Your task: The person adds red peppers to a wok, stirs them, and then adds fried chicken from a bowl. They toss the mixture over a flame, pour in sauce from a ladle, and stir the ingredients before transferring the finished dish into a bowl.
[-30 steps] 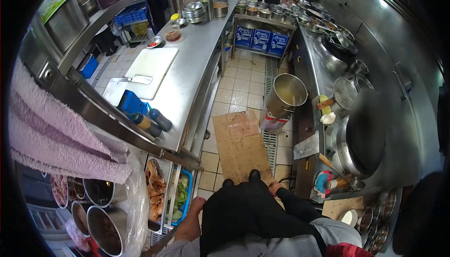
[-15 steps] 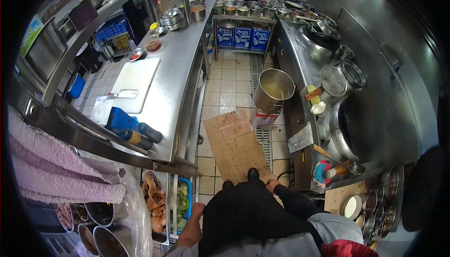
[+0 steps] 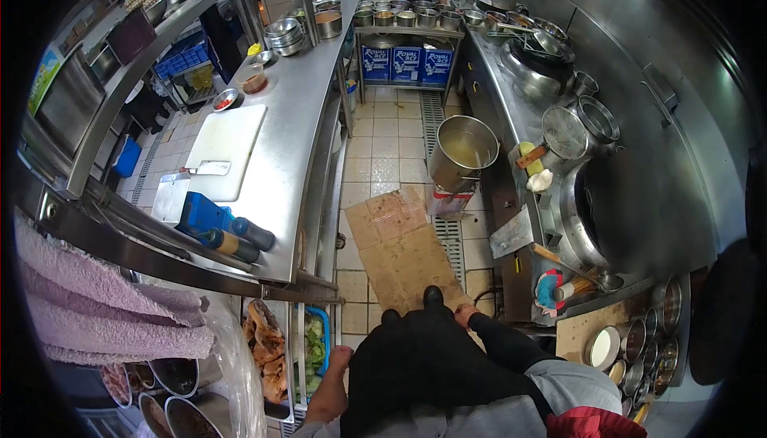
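Our view swings right while our left hand [image 3: 341, 357] and right hand [image 3: 466, 315] stay low, moving nothing visible; we cannot tell how open or whether gripping anything. Beside the left, by the worktop's [image 3: 280, 182] near corner, a blue basket [image 3: 326, 334] holds greens [image 3: 314, 346]; past the cardboard's [image 3: 399, 254] far corner, a pot [image 3: 446, 171] holds cloudy liquid [image 3: 465, 150].

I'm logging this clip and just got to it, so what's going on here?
A person stands in a kitchen aisle, shoes at the cardboard, with neither hand visibly holding anything. The left hand hangs near a blue basket of greens; the right hand is low by the cardboard's edge. A cleaver lies on the cutting board, and a big pot of liquid stands ahead.
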The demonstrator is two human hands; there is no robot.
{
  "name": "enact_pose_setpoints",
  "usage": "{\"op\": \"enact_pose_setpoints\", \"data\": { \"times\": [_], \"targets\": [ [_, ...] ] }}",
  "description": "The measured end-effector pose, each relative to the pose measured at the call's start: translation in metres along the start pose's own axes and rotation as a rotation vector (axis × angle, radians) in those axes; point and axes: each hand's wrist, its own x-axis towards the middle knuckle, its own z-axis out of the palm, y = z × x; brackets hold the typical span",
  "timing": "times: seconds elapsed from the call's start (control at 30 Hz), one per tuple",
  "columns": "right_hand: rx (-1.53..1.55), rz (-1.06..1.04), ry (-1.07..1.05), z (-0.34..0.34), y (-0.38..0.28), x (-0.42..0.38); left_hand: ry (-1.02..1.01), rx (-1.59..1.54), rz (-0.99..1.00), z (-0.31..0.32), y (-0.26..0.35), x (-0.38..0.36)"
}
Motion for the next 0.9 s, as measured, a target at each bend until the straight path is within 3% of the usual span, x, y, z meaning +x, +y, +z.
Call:
{"op": "enact_pose_setpoints", "data": {
  "times": [0.13, 0.3, 0.43, 0.5, 0.63, 0.7, 0.77, 0.83, 0.9],
  "targets": [
    [-0.005, -0.015, 0.052, 0.002, 0.0, 0.003, -0.048, -0.112, -0.069, 0.001, -0.005, -0.001],
    [-0.029, -0.066, 0.054, -0.002, -0.002, -0.002, -0.06, -0.054, 0.059, -0.001, 0.001, -0.005],
    [0.053, 0.006, 0.009, -0.01, -0.007, -0.011, -0.037, 0.018, 0.03, 0.002, -0.003, -0.001],
    [0.045, 0.002, 0.007, -0.007, -0.005, -0.007, -0.078, 0.049, 0.208, 0.006, -0.019, 0.012],
    [-0.012, -0.085, 0.098, 0.006, 0.01, 0.007, -0.081, 0.019, 0.254, 0.011, -0.024, 0.018],
    [-0.009, -0.087, 0.096, 0.007, 0.013, 0.009, -0.049, 0.145, 0.346, 0.012, -0.029, 0.023],
    [-0.006, -0.09, 0.094, 0.006, 0.016, 0.011, -0.046, 0.085, 0.346, 0.013, -0.027, 0.02],
    [-0.196, -0.259, 0.064, 0.01, 0.026, 0.021, -0.043, 0.025, 0.345, 0.01, -0.015, 0.013],
    [-0.137, -0.203, 0.05, 0.01, 0.027, 0.024, -0.074, 0.016, 0.268, 0.008, -0.01, 0.009]
  ]
}}
